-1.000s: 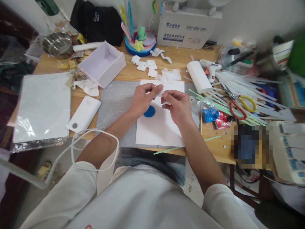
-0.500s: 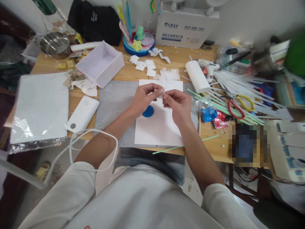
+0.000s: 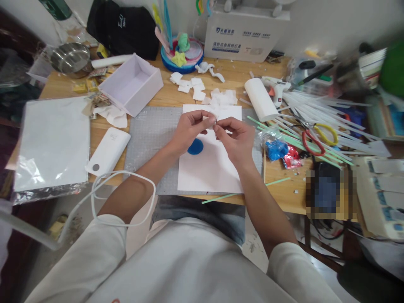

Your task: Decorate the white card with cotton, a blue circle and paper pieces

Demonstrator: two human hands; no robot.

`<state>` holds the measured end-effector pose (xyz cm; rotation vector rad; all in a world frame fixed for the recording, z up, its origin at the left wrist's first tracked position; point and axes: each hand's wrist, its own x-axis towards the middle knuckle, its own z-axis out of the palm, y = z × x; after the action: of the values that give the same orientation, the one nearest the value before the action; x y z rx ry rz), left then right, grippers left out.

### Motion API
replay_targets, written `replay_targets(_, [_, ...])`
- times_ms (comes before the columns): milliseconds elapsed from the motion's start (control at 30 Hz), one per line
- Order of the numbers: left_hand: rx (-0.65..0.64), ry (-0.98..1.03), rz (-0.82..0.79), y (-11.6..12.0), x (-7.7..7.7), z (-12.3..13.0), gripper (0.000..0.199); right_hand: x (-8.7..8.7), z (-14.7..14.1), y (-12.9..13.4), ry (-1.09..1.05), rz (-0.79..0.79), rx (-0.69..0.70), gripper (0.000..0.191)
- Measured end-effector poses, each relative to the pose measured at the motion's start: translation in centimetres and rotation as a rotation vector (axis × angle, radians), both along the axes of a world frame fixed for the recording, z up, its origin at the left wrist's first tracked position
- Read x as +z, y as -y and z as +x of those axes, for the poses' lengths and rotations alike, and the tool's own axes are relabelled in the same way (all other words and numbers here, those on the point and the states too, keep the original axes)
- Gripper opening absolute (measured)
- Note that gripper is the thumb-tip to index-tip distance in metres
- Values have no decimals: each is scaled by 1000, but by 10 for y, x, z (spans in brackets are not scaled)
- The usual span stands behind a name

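Note:
Above a white sheet of paper point(image 3: 208, 176), my left hand point(image 3: 194, 128) and my right hand point(image 3: 236, 136) meet fingertip to fingertip. Both are closed in a pinch around something small and pale, mostly hidden by the fingers, so its kind does not show. A flat blue disc point(image 3: 195, 146) lies on the paper just below my left hand. Under the paper is a grey cutting mat point(image 3: 151, 164). Beyond my fingertips rest crumpled white tissue pieces point(image 3: 224, 97) and several small white squares point(image 3: 198, 84).
A lilac box point(image 3: 135, 86) and a white power bank point(image 3: 109, 151) stand to the left, with a looped white cable point(image 3: 154, 198) by my left forearm. On the right are a white roll point(image 3: 260, 99), scissors point(image 3: 326, 134), a glue gun point(image 3: 277, 90) and many thin sticks point(image 3: 318, 109).
My hands stay pinched together over the paper, and the right fingertips have shifted slightly left against the left ones. The whole view has moved a little.

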<state>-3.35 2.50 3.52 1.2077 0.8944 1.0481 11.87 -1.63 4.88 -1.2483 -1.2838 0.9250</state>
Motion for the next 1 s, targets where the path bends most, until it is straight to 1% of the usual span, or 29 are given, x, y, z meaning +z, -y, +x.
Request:
replay_targets(167, [7, -21, -9, -1, -2, -1, 35, -2, 2, 0, -35, -36, 28, 17])
replay_targets(333, [7, -23, 6, -2, -2, -1, 35, -6, 4, -3, -181, -158, 48, 22])
replay_targets(467, [-1, -17, 16, -2, -1, -1, 36, -4, 5, -4, -255, -243, 36, 24])
replay_targets(633, [0, -31, 51, -3, -4, -1, 36, -1, 7, -4, -336, -262, 81, 23])
replay_targets(800, [-7, -43, 98, -3, -4, -2, 32, -1, 8, -4, -330, -282, 85, 21])
replay_targets(1000, [-14, -92, 136, -8, -6, -6, 34, 1, 8, -4, -336, -313, 79, 18])
